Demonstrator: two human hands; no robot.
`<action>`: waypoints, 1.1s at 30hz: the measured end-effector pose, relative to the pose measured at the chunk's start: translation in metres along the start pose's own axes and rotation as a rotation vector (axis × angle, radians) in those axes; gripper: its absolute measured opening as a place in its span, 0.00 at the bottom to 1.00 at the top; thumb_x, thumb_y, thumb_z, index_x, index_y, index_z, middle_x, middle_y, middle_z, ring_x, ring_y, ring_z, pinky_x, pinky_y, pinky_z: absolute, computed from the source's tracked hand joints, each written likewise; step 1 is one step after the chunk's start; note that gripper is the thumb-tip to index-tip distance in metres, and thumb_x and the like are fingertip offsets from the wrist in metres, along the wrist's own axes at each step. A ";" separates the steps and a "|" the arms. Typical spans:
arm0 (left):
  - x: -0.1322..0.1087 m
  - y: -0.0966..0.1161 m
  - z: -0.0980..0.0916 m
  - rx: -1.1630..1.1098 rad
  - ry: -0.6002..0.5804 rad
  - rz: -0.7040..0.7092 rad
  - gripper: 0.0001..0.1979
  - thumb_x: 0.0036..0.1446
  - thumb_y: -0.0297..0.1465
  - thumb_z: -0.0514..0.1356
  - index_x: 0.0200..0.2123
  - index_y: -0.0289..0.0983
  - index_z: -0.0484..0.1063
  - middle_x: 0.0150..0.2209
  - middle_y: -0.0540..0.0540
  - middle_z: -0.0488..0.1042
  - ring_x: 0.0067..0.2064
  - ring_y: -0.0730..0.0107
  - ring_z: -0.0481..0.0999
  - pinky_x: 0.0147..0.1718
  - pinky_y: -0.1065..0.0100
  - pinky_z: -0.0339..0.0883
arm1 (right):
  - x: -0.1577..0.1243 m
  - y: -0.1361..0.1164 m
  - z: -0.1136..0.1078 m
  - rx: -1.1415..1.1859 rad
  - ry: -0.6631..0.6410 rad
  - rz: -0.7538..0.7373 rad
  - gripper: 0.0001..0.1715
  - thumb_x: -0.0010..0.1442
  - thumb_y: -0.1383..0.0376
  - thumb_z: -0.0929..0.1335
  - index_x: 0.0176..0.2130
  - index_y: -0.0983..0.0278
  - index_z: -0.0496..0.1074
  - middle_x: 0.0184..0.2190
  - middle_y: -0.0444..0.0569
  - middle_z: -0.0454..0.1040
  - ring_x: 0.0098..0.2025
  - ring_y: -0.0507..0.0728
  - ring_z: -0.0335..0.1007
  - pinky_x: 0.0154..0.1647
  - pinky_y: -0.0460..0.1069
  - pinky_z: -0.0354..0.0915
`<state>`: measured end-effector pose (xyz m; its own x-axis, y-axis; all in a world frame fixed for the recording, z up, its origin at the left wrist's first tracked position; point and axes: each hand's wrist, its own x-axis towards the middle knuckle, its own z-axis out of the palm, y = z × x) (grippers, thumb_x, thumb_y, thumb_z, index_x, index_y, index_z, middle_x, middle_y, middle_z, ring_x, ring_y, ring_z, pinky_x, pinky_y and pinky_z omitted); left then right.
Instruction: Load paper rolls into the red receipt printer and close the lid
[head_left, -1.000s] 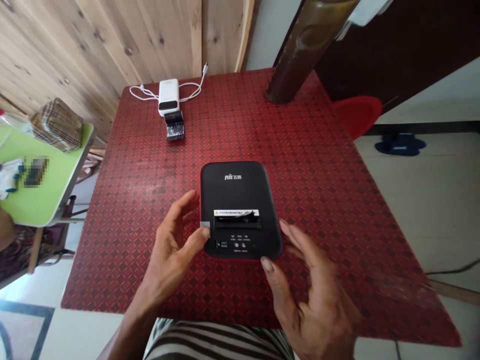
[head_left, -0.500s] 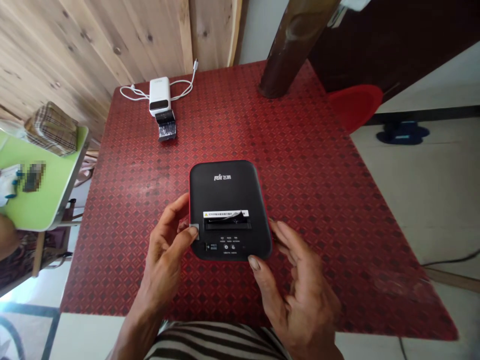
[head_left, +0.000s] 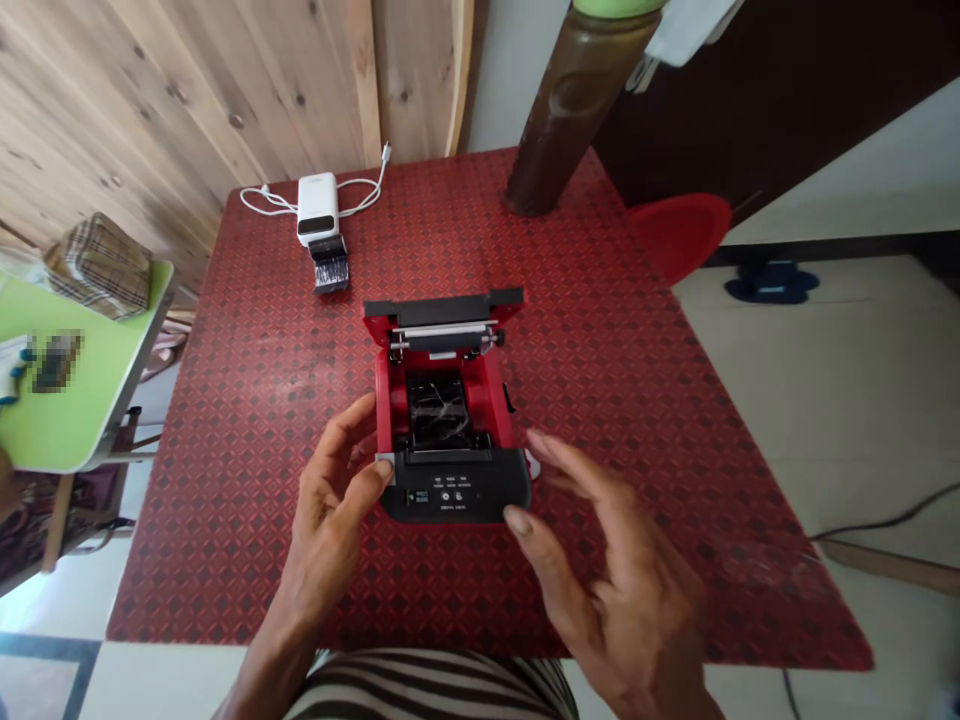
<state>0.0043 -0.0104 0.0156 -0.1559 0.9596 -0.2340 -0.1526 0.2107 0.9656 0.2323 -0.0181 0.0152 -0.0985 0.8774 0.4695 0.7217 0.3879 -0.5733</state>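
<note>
A black and red label printer [head_left: 456,488] rests on the table in front of me with its lid [head_left: 444,310] raised. Inside its red bay lies a shiny black roll [head_left: 437,410], which looks wrapped in film. My left hand [head_left: 334,500] grips the printer's left front corner, thumb on top by a small grey patch and fingers along the side. At the right front corner is my right hand [head_left: 611,560], its thumb and fingers spread apart; the thumb tip is close to the casing, and I cannot tell if it touches.
The red patterned table [head_left: 630,400] bears a white power bank [head_left: 318,205] with a white cable and a black strip. A brown bottle [head_left: 559,110] stands at the back right. To the left is a green table [head_left: 90,410] with a plaid box [head_left: 101,265]; right, a red stool [head_left: 679,235].
The printer's lid has swung up and back, baring the red bay and the black roll. My right hand has drawn slightly away to the right, while my left stays on the corner.
</note>
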 end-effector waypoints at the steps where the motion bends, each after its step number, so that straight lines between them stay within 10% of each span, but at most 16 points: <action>1: 0.000 -0.001 -0.002 0.001 -0.011 0.002 0.25 0.72 0.36 0.69 0.70 0.49 0.78 0.71 0.45 0.79 0.72 0.49 0.79 0.66 0.53 0.77 | 0.009 0.002 -0.004 -0.006 0.003 -0.043 0.21 0.79 0.63 0.71 0.67 0.65 0.74 0.57 0.61 0.87 0.56 0.64 0.88 0.59 0.58 0.85; 6: 0.003 -0.004 -0.009 0.007 -0.057 0.014 0.25 0.73 0.39 0.69 0.70 0.50 0.77 0.72 0.44 0.78 0.71 0.48 0.79 0.64 0.52 0.79 | 0.061 0.009 -0.001 -0.031 -0.047 -0.290 0.16 0.75 0.78 0.69 0.57 0.66 0.79 0.50 0.56 0.89 0.52 0.61 0.87 0.60 0.56 0.81; 16: 0.004 -0.004 -0.011 0.020 -0.047 0.007 0.26 0.71 0.44 0.71 0.68 0.45 0.78 0.71 0.41 0.79 0.70 0.45 0.80 0.66 0.48 0.78 | 0.137 -0.038 0.049 -0.385 -0.866 -0.168 0.17 0.77 0.77 0.67 0.55 0.68 0.83 0.56 0.60 0.87 0.60 0.68 0.83 0.59 0.58 0.76; 25: 0.005 -0.004 -0.013 0.004 -0.062 -0.010 0.26 0.71 0.44 0.71 0.67 0.46 0.77 0.70 0.41 0.80 0.68 0.48 0.82 0.65 0.50 0.78 | 0.143 -0.043 0.055 -0.517 -0.942 -0.168 0.24 0.77 0.77 0.61 0.62 0.69 0.80 0.59 0.64 0.84 0.60 0.69 0.83 0.56 0.58 0.75; 33: 0.006 -0.005 -0.012 0.044 -0.043 0.021 0.24 0.71 0.43 0.70 0.66 0.47 0.79 0.69 0.42 0.80 0.66 0.49 0.83 0.63 0.51 0.78 | 0.130 -0.039 0.046 -0.439 -0.729 -0.173 0.19 0.73 0.77 0.66 0.56 0.66 0.81 0.52 0.61 0.87 0.55 0.69 0.85 0.54 0.59 0.76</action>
<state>-0.0077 -0.0084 0.0080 -0.1169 0.9708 -0.2095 -0.1067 0.1974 0.9745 0.1599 0.0934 0.0676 -0.5373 0.8365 -0.1075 0.8404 0.5202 -0.1521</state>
